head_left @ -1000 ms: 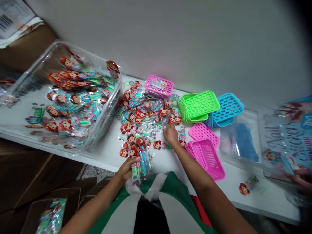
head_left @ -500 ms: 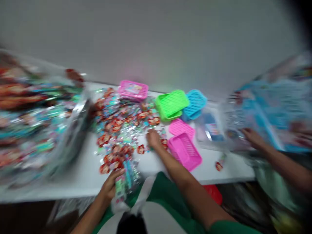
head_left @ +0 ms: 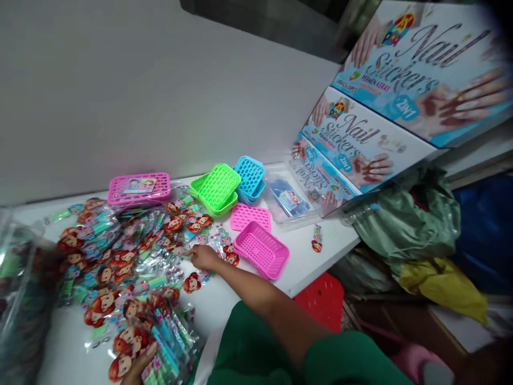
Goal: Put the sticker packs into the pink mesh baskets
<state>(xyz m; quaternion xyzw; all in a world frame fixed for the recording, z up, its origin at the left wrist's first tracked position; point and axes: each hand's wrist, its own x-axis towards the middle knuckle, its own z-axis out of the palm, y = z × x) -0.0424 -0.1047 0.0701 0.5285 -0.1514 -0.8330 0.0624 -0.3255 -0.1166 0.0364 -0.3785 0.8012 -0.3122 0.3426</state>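
Note:
At the lower left, my left hand (head_left: 140, 366) is closed around a bunch of small clear packets (head_left: 170, 342) with turquoise and green contents and red-haired cartoon heads. My right hand (head_left: 204, 258) reaches to the right side of a spread pile of the same packets (head_left: 120, 262). Its fingertips are pinched at a packet there, partly hidden by the pile. Just right of that hand, a pink plastic basket (head_left: 262, 251) lies by its pink lattice lid (head_left: 250, 216).
Behind the pile stand a closed pink basket (head_left: 138, 188), a green basket (head_left: 216, 190) and a blue basket (head_left: 250, 179). A clear container (head_left: 288, 198) and stacked nail sticker boxes (head_left: 360, 144) are at right. A filled plastic bag (head_left: 28, 305) borders the left. Below is a red stool (head_left: 323, 302).
The view has swung right, bringing the stacked boxes into full sight. Another person's hand at the right has left view. My right hand stays by the pile; my left still holds the packets.

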